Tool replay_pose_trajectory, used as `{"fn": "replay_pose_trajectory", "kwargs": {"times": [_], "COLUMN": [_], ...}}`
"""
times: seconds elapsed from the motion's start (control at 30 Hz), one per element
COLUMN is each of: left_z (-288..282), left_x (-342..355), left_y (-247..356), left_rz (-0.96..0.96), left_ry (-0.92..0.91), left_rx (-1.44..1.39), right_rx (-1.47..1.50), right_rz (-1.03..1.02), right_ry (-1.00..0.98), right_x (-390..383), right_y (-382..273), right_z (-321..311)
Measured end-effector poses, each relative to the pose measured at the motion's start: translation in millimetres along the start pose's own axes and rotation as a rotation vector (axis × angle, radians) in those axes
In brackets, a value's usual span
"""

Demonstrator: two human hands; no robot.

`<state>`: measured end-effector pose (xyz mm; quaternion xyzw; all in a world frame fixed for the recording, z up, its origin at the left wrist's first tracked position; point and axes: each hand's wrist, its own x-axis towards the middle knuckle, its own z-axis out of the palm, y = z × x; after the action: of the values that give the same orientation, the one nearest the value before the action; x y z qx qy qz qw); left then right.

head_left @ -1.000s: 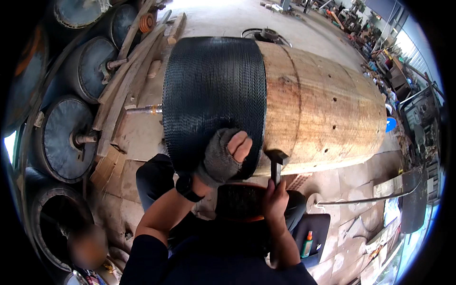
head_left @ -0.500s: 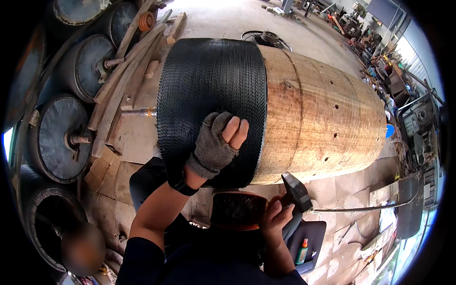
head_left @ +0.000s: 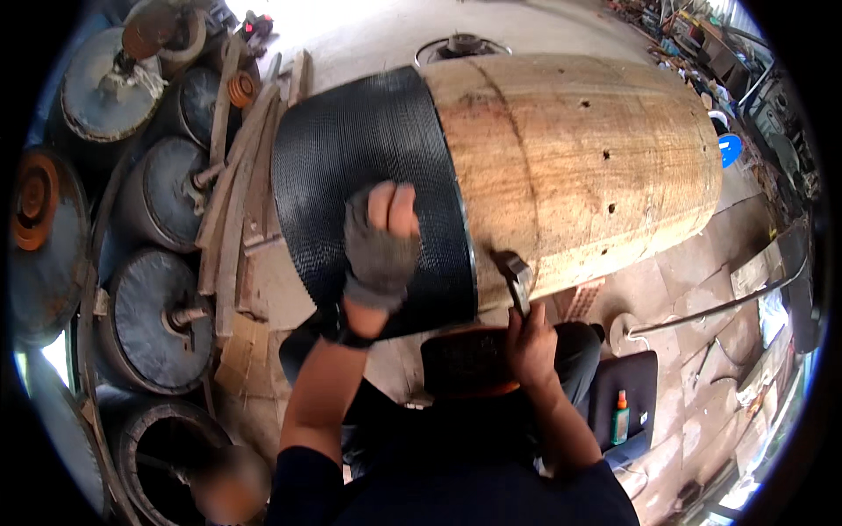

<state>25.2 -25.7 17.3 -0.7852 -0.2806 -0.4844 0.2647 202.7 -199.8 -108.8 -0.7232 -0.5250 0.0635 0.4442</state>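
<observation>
A large wooden drum lies on its side in front of me, with several small dark holes along it. Black, finely toothed bands wrap its left part in close rows. Against these rows rests my left hand, in a grey fingerless glove, its fingers curled; anything inside them is hidden. My right hand is wrapped round the handle of a hammer. The hammer's head is at the drum's near lower side, just right of the black edge; I cannot tell whether it touches the wood.
Metal rollers with shafts are stacked at the left, beside long wooden planks. A dark container sits by my lap. A small green bottle with an orange cap lies on a dark pad at the right. A bent rod extends beyond it.
My right hand has swung the hammer up from near my lap to the drum's near side. My left hand stays on the black bands. The whole view has shifted and tilted.
</observation>
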Motion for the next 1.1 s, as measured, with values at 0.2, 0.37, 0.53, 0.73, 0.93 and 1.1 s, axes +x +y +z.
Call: {"fn": "replay_pose_trajectory", "kwargs": {"times": [0.2,0.37,0.53,0.73,0.93,1.1], "left_z": [-2.2,0.8,-9.0,-1.7,11.0,13.6], "left_x": [-49.6,-42.0,-29.8,-21.4,-30.0,-33.3], "left_y": [77.3,77.6,77.3,84.4,90.4,93.2], "left_rz": [-0.223,-0.272,-0.330,-0.363,-0.316,-0.311], "left_ry": [-0.243,-0.267,-0.440,-0.450,-0.406,-0.355], "left_rx": [-0.531,-0.510,-0.510,-0.499,-0.313,-0.264], "right_rx": [0.113,0.134,0.183,0.241,0.250,0.175], "right_rz": [0.074,0.084,0.057,0.041,-0.013,0.015], "right_ry": [-0.057,-0.069,-0.059,-0.054,-0.045,-0.097], "right_x": [-13.0,-10.7,-11.7,-9.5,-6.4,-4.9], "right_y": [-6.4,-2.8,-2.2,-8.9,-18.5,-18.6], "right_z": [-12.8,-17.6,-18.0,-24.9,-32.3,-32.6]}}
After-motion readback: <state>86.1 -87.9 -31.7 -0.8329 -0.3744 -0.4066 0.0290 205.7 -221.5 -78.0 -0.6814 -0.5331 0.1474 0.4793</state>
